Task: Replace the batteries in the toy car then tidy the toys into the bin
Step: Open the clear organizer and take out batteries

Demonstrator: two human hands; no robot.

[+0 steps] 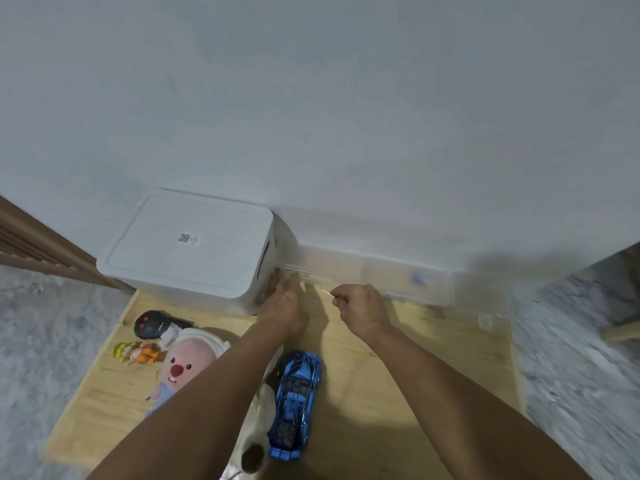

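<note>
From the head camera, my left hand (282, 299) lies with straight fingers against the clear organizer box (374, 275) at 12 o'clock. My right hand (360, 306) is curled, pinching a thin lid edge. The blue toy car (296, 400) rests at 6 o'clock; the lidded white bin (187, 251) stands at 10 o'clock.

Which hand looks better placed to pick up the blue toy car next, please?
Probably the left. The left hand is open, and its arm passes right beside the blue toy car. The right hand is curled, apparently pinching something thin by the clear plastic case.
</note>
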